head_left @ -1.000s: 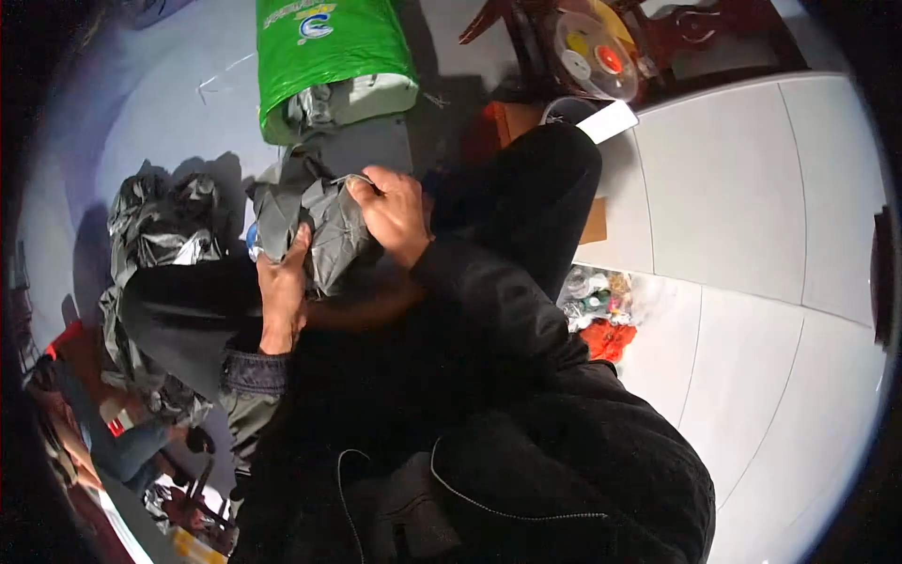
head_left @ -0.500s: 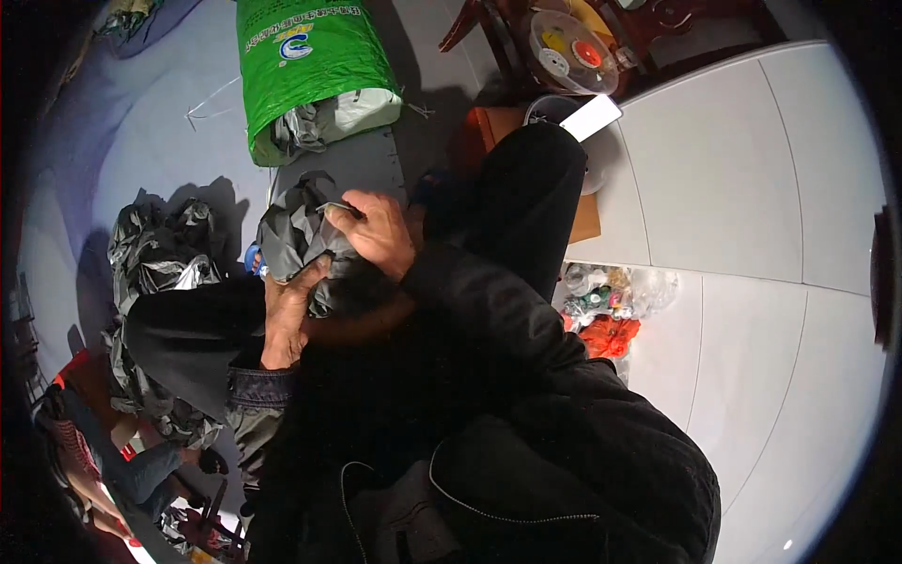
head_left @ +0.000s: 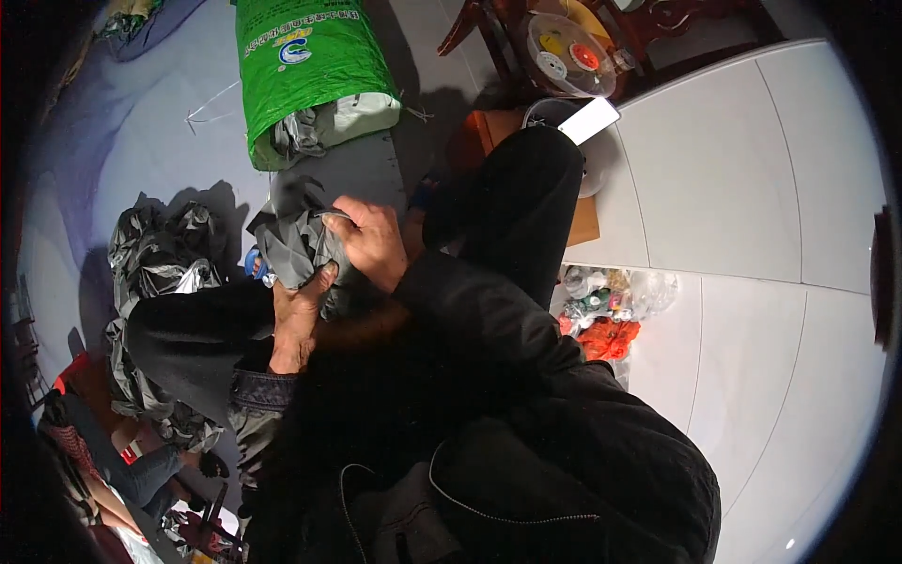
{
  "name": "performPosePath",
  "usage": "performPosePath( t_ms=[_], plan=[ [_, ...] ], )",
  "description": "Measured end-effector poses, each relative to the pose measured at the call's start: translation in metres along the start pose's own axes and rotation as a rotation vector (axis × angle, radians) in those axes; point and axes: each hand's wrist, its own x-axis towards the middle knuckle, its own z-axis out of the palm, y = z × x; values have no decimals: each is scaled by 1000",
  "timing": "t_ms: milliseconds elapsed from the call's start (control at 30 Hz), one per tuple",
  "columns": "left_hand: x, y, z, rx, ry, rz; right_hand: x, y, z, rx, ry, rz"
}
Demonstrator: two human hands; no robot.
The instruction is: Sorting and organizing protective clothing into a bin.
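A crumpled piece of dark grey thin cloth point(head_left: 293, 242) is bunched between my hands, over my lap. My left hand point(head_left: 299, 315) is closed on its lower edge, thumb on top. At its upper right side, my right hand point(head_left: 368, 242) pinches the cloth between thumb and fingers. Just left of the cloth a small blue object point(head_left: 252, 262) shows in part; its kind I cannot make out. Farther ahead lies a green woven sack point(head_left: 315, 70), its mouth toward me, with more grey cloth point(head_left: 299, 133) inside.
A heap of dark grey cloth point(head_left: 155, 254) lies on the floor at left. To the right are a phone-like white slab point(head_left: 590, 120), a clear round tub point(head_left: 568, 56) with spools, a cardboard box point(head_left: 584, 221), and plastic bags with small items point(head_left: 606, 310). Another person's leg point(head_left: 155, 470) shows lower left.
The cloth has shifted and spread a little to the left between my hands. My right hand has moved slightly down, and the left slightly right; both keep their grip.
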Motion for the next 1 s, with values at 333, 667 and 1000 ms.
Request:
performPosePath(
  t_ms=[333,667,1000],
  plan=[
    [6,-1,-7,-299,49,-190,1,-1,4,-62,-22,143],
    [-3,10,2,-363,-28,-260,-5,9,0,216,-81,226],
    [-7,9,-5,-654,-10,-308,-6,7,11,139,-146,151]
  ],
)
